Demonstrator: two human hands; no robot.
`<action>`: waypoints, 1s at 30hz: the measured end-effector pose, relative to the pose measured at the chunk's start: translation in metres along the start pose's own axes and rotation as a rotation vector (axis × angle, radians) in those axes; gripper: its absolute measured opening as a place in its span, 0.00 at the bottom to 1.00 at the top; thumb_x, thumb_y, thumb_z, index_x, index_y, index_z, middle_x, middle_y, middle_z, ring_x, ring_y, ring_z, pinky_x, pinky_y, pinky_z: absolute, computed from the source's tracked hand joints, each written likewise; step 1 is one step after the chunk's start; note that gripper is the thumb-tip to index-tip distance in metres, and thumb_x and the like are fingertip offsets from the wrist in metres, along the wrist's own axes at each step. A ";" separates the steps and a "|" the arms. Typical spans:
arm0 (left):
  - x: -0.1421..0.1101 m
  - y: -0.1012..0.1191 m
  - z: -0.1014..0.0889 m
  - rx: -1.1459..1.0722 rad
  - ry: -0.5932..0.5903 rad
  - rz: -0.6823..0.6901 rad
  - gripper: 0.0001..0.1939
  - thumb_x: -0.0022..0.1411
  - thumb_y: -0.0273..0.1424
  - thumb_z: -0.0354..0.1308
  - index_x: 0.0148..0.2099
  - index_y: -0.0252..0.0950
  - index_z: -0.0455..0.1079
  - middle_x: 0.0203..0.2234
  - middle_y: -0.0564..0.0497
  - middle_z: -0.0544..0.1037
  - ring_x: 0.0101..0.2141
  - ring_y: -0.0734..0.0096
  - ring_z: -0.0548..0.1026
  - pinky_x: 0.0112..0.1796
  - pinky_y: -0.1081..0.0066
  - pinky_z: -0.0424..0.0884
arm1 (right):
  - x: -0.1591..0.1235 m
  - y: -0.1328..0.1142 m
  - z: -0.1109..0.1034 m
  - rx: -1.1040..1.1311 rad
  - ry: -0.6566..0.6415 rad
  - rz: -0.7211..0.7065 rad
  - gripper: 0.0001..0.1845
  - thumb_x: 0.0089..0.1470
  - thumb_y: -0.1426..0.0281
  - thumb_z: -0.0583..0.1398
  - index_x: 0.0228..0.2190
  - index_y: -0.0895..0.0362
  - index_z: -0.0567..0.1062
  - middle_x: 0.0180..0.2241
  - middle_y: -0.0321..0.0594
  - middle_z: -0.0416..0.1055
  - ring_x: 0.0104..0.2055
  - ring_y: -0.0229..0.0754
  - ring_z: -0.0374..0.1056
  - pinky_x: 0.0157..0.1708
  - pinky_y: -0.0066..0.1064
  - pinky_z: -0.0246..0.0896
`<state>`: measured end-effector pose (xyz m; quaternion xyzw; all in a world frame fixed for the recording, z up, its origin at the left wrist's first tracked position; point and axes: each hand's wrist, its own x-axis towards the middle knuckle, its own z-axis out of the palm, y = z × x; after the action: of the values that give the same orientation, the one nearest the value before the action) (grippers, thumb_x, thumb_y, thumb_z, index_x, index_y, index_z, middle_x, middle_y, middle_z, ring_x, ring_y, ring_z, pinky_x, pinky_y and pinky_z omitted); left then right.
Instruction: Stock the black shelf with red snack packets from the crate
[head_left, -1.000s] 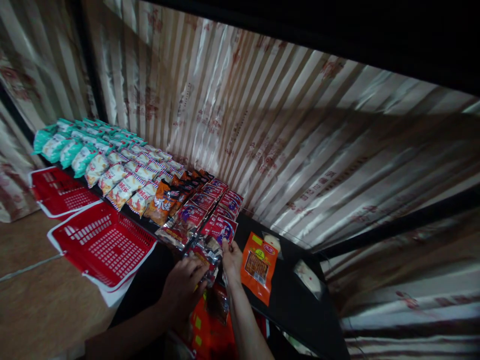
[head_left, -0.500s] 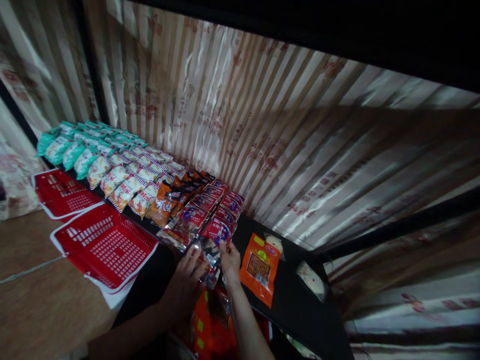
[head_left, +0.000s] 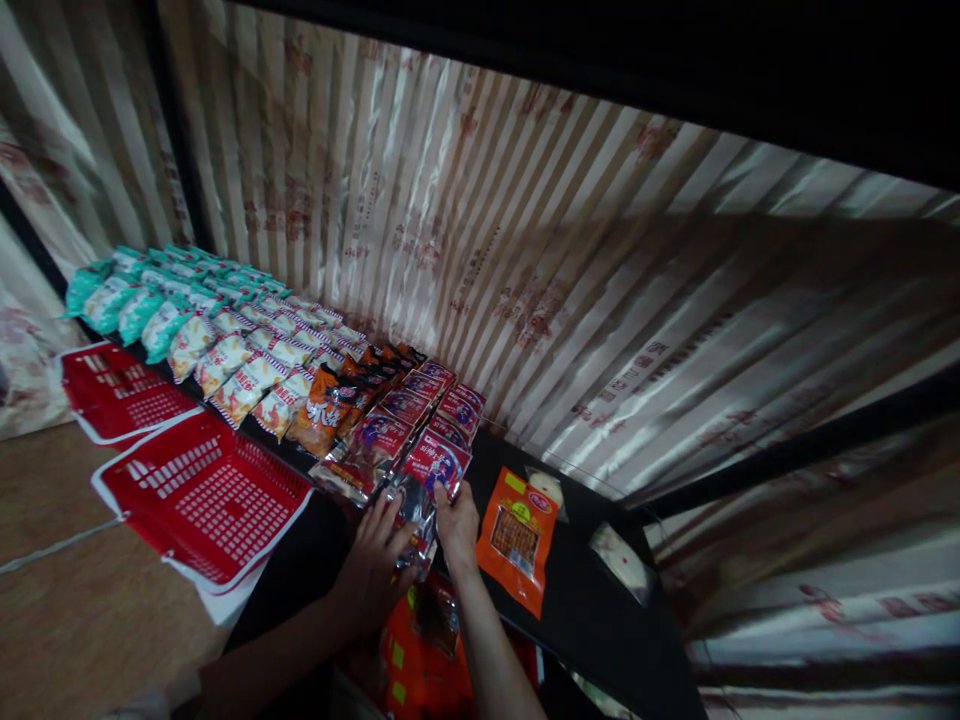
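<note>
A red and purple snack packet (head_left: 435,466) with a clear silvery lower part lies at the front of the right-hand row of like packets. My right hand (head_left: 457,525) pinches its right edge, thumb on top. My left hand (head_left: 375,550) rests with fingers stretched out against the packet's lower left part and holds nothing. Just left is another row of red packets (head_left: 381,436). An orange snack bag (head_left: 517,540) lies flat to the right of my right hand. Below my wrists, several orange bags (head_left: 420,655) are partly hidden by my forearms.
Leftward along the black table (head_left: 607,650) stand orange-black bags (head_left: 326,410), white bags (head_left: 251,385) and teal bags (head_left: 169,325). Red baskets (head_left: 217,500) sit below its front edge. Two small pale packets, one whitish (head_left: 621,562), lie at right. A patterned curtain (head_left: 525,250) hangs behind.
The front red packet's printed face shows more fully and sits slightly higher against its row. My hands stay at it with little movement; the view has shifted slightly.
</note>
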<state>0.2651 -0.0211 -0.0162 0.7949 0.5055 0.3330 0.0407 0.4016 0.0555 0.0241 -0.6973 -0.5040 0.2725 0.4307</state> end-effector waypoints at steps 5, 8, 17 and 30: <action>0.003 0.001 0.002 0.007 -0.033 -0.011 0.19 0.61 0.32 0.49 0.54 0.34 0.62 0.60 0.37 0.54 0.60 0.48 0.49 0.52 0.51 0.60 | -0.002 -0.002 0.000 0.010 0.003 0.026 0.24 0.44 0.58 0.59 0.42 0.59 0.71 0.32 0.45 0.74 0.34 0.48 0.69 0.36 0.34 0.57; 0.003 0.001 0.004 0.005 -0.057 -0.003 0.20 0.62 0.30 0.47 0.56 0.33 0.60 0.60 0.37 0.54 0.60 0.48 0.49 0.52 0.51 0.60 | -0.003 0.002 0.002 -0.033 0.034 -0.021 0.30 0.46 0.58 0.58 0.49 0.60 0.66 0.38 0.47 0.72 0.39 0.49 0.68 0.38 0.35 0.58; 0.007 0.001 0.005 0.018 -0.082 -0.028 0.19 0.61 0.29 0.46 0.55 0.34 0.61 0.61 0.40 0.53 0.60 0.51 0.49 0.53 0.51 0.59 | -0.016 -0.010 0.004 -0.600 0.233 -0.678 0.29 0.53 0.73 0.51 0.57 0.50 0.57 0.62 0.45 0.42 0.62 0.53 0.39 0.54 0.50 0.46; 0.001 -0.007 0.016 -0.031 -0.016 -0.026 0.20 0.60 0.29 0.47 0.55 0.31 0.61 0.58 0.36 0.58 0.60 0.51 0.52 0.52 0.51 0.60 | 0.004 -0.007 0.030 -0.737 -0.178 -0.611 0.25 0.56 0.59 0.51 0.55 0.50 0.63 0.62 0.42 0.49 0.65 0.53 0.31 0.57 0.48 0.38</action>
<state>0.2692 -0.0124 -0.0305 0.7901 0.5104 0.3338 0.0616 0.3753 0.0699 0.0164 -0.5974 -0.7836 -0.0044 0.1705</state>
